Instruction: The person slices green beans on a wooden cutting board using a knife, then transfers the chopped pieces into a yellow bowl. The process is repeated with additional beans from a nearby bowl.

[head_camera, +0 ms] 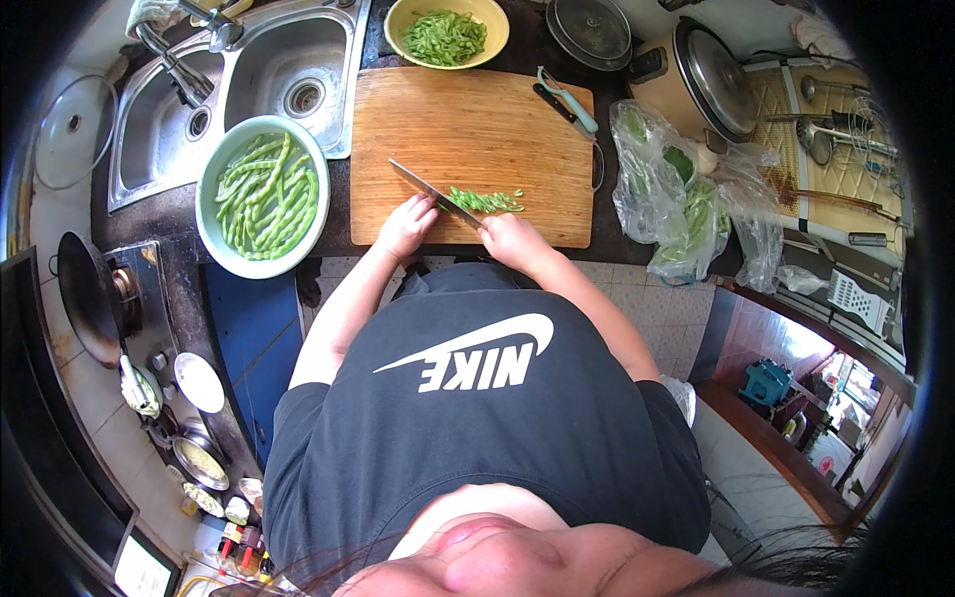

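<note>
A wooden cutting board lies on the dark counter before me. My right hand grips the handle of a kitchen knife, whose blade slants away to the upper left. Just left of the blade, my left hand rests on the board with its fingers bent; they mostly hide what they press on, likely a green bean. Sliced green beans lie in a small row on the blade's right side. To the left, whole green beans sit in water in a pale green basin.
A yellow bowl of cut beans stands behind the board. A peeler and a black-handled knife lie on its far right corner. Plastic bags of vegetables flank it on the right. A double sink is at the back left.
</note>
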Demonstrator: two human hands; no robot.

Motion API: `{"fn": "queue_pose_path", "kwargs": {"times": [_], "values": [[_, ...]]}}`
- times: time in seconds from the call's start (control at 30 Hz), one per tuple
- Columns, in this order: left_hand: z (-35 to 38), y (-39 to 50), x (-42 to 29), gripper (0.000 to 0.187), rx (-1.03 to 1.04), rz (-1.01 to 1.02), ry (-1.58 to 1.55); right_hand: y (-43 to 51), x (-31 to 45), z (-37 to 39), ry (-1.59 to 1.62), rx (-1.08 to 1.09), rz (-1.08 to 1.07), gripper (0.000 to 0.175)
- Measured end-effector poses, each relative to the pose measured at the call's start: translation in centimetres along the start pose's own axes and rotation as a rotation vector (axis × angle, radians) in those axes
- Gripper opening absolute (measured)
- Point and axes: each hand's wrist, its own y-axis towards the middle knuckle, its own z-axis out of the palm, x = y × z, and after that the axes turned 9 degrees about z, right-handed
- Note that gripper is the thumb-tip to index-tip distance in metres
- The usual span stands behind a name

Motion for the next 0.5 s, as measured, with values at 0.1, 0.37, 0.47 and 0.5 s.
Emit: {"fn": "queue_pose_path", "kwargs": {"times": [0.1, 0.37, 0.47, 0.5], "values": [[-0.2, 0.1, -0.1, 0.02, -0.002, 0.002, -0.009, 0.4, -0.1, -0.1, -0.015, 0.022, -0.002, 0.026], [-0.1, 0.1, 0.2, 0.02, 0.01, 0.018, -0.031, 2.6, 0.3, 1.5, -0.024, 0.012, 0.0, 0.029], [0.2, -0.1, 0.2, 0.019, 0.022, 0.007, -0.043, 2.6, -0.4, 1.6, 0.077, -0.037, -0.015, 0.029], [0.2, -0.1, 0.2, 0.019, 0.028, -0.006, -0.051, 2.6, -0.6, 1.7, 0.084, -0.029, 0.021, 0.029]]}}
